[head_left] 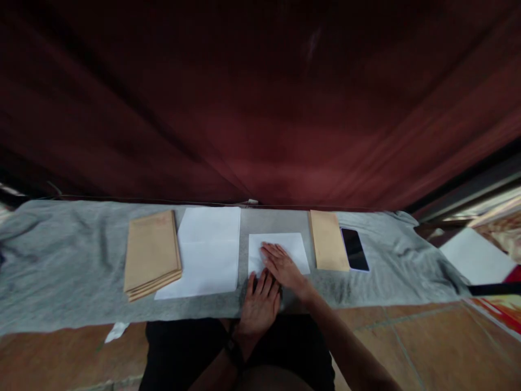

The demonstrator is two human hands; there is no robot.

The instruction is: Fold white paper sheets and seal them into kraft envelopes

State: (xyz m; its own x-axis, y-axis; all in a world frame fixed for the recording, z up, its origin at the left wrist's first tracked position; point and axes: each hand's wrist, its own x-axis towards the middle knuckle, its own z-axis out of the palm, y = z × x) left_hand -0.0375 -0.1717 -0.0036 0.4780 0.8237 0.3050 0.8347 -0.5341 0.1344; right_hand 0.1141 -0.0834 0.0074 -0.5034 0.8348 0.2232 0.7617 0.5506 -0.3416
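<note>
A small white sheet of paper [291, 247], perhaps folded, lies flat on the grey cloth in front of me. My right hand [281, 265] rests on its middle with the fingers stretched out. Nearer to me, my left hand [261, 301] lies flat with its fingers spread over the sheet's near edge. The fingers of the two hands are close together, and neither hand grips anything. Larger white sheets [209, 252] lie to the left, partly under a stack of brown envelopes [150, 250]. On the right is a narrower stack of brown envelopes [329, 241].
A phone [355, 250] with a dark screen lies beside the right-hand envelopes. The grey cloth [391, 266] covers a long, narrow surface against a dark red hanging [260, 136]. A white scrap [116, 332] is at the cloth's front edge, above the tiled floor [427, 336].
</note>
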